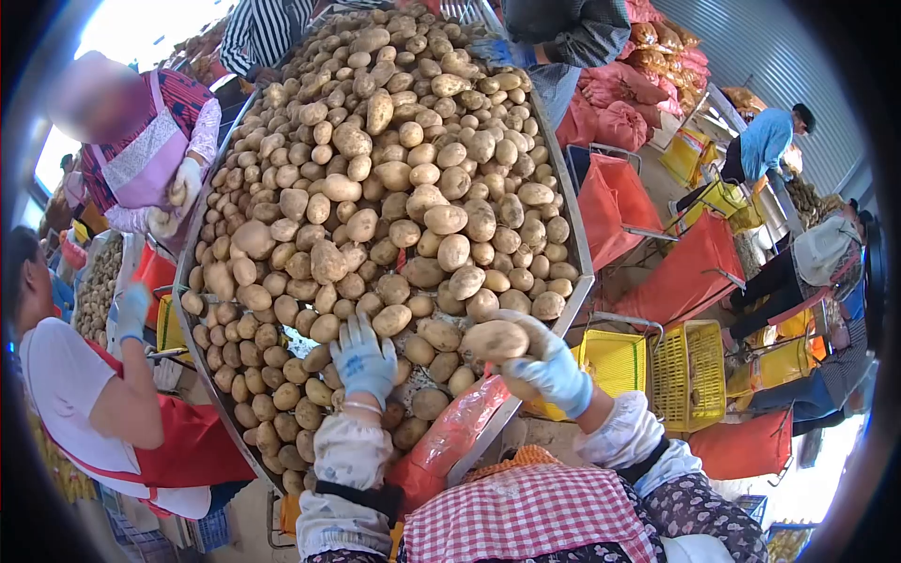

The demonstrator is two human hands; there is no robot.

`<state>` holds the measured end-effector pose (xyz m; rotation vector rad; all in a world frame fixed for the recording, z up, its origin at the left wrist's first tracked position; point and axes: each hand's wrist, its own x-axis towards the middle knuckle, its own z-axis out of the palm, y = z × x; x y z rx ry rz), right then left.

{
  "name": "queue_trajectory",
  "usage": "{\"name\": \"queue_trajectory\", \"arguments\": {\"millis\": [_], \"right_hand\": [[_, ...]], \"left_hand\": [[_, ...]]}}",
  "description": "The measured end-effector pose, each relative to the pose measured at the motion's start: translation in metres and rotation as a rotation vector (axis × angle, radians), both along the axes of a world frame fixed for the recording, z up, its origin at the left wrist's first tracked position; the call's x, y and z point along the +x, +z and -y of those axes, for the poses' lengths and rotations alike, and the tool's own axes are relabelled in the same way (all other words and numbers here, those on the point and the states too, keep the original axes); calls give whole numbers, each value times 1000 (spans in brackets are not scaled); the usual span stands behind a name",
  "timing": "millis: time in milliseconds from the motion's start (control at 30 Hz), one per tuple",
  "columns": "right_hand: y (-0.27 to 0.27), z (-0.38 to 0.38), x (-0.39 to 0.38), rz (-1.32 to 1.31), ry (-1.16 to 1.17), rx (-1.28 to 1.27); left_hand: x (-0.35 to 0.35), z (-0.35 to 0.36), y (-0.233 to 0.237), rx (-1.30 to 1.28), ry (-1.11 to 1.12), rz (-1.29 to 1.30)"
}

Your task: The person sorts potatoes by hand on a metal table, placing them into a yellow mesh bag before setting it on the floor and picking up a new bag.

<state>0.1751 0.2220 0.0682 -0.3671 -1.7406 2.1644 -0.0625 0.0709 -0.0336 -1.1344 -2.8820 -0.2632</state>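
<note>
A large heap of potatoes [352, 141] covers a metal-edged sorting table [574, 239] in front of me. My left hand [364, 361], in a light blue and white glove, lies on the potatoes near the table's close end, its fingers stretched out and apart. Gloved the same way, my right hand [556, 371] is closed around a large potato [496, 341] by the table's right edge. Part of another potato may show below it, though the hand hides most of that spot. A red plastic bag [450, 427] lies along the near edge between my forearms.
Yellow crates [690, 375] and red bins [615, 211] stand to the right. Co-workers are along the left side, including a person in a red apron [188, 450], and at the far end. Filled pink sacks [619, 94] are stacked behind.
</note>
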Motion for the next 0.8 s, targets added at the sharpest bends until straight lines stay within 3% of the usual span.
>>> {"name": "queue_trajectory", "arguments": {"millis": [67, 133, 200, 267, 333, 367, 433, 500, 533, 633, 700, 800], "right_hand": [[-6, -11, 31, 1, -130, -246], [-17, -31, 69, 28, -272, -325], [-51, -68, 127, 45, -259, -457], [-68, -96, 176, 227, -341, -490], [-115, -123, 211, 718, -606, 700], [-116, -134, 206, 708, -590, 707], [-106, -150, 183, 611, -666, 854], [-71, -139, 117, 479, -579, 625], [-83, -145, 90, 394, -492, 617], [-12, -114, -9, 501, -199, 976], [-21, -118, -62, 271, -69, 1103], [-14, -109, -126, 601, 64, 1184]], "left_hand": [[26, 18, 6, -58, -109, 48], [47, 44, 7, -29, -189, 42], [60, 65, 7, 23, -255, 100], [60, 75, 18, 84, -259, 1], [52, 82, 16, 355, -173, 172], [57, 75, 29, 477, -53, 138], [59, 62, 32, 511, -54, 137], [58, 38, 35, 527, -110, 136], [58, 21, 35, 533, -97, 130], [40, -36, 29, 402, -203, 17], [25, -73, 15, 376, -195, -24], [7, -114, 0, 315, -195, -120]]}}
